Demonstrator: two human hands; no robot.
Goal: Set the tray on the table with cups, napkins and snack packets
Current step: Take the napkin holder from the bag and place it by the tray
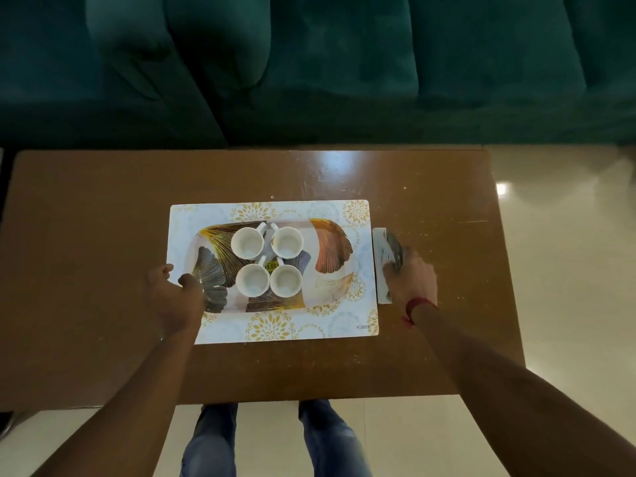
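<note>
Legs in blue jeans point(213, 438) are standing at 6 o'clock of the brown wooden table point(103, 235). Left hand point(175, 297) is pinching the 9 o'clock rim of the leaf-patterned rounded tray point(330, 249), thumb on top. Tray, bearing four white ceramic cups point(247, 243), is sitting on a white-and-gold rectangular placemat point(275, 328) mid-table. Right hand point(411, 280) is lying on a flat pale pack point(380, 242) at the placemat's 3 o'clock; grip cannot be told.

Head camera looks steeply down, from close above, at the table point(103, 235).
</note>
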